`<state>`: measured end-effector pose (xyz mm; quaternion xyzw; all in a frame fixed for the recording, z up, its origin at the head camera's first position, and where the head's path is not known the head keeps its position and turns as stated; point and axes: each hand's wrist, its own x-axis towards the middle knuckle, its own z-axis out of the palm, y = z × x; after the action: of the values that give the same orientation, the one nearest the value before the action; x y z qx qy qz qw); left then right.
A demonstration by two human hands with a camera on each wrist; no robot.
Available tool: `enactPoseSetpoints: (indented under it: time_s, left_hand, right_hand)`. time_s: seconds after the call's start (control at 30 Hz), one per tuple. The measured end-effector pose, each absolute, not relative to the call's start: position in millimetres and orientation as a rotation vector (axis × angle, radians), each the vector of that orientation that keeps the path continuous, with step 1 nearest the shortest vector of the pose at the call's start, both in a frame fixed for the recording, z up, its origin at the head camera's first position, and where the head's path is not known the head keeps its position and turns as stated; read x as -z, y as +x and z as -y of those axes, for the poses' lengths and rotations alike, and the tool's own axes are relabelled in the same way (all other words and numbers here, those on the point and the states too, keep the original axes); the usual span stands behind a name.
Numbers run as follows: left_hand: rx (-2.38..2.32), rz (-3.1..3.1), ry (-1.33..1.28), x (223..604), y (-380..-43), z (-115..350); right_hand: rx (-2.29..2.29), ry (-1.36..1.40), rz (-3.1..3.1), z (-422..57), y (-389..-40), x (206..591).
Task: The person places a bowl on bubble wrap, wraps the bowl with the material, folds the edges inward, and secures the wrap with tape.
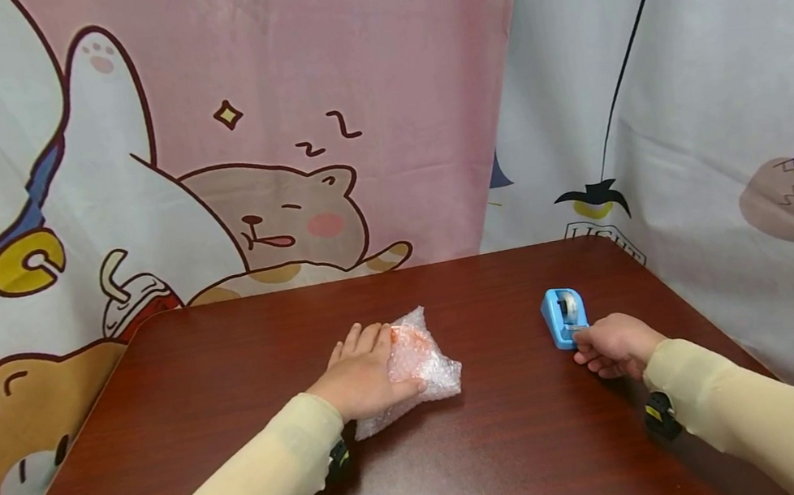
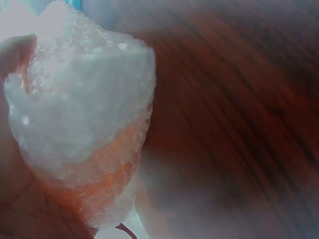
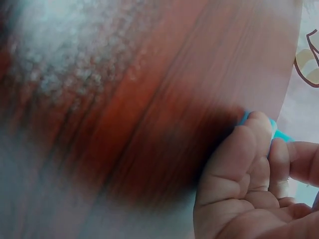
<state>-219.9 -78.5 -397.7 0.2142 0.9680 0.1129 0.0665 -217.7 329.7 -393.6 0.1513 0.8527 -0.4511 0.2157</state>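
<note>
A bubble-wrapped bundle (image 1: 420,359) lies on the table, with orange showing through the clear wrap. My left hand (image 1: 362,374) rests flat on its left side, fingers extended and thumb laid across the near part. In the left wrist view the bundle (image 2: 84,109) fills the space beside the palm. To the right stands a light blue tape dispenser (image 1: 558,319) with a roll of tape (image 1: 569,308) in it. At the dispenser's near end, my right hand (image 1: 617,345) pinches the tape's end between thumb and forefinger, the other fingers curled. The right wrist view shows the curled fingers (image 3: 239,174) partly hiding the dispenser.
The dark reddish-brown table (image 1: 501,448) reaches back to a cartoon-printed curtain (image 1: 411,115). Another stretch of white printed curtain (image 1: 706,122) hangs along the right side. A band of table surface separates the bundle from the dispenser.
</note>
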Motion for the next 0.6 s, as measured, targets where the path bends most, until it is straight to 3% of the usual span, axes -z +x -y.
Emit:
enactPoseSetpoints:
  time_s: [0.6]
  left_hand:
    - [-0.33, -2.921, 0.651, 397.4, -220.1, 78.5]
  right_hand:
    - [1.215, 0.427, -2.366, -328.5, -218.7, 390.7]
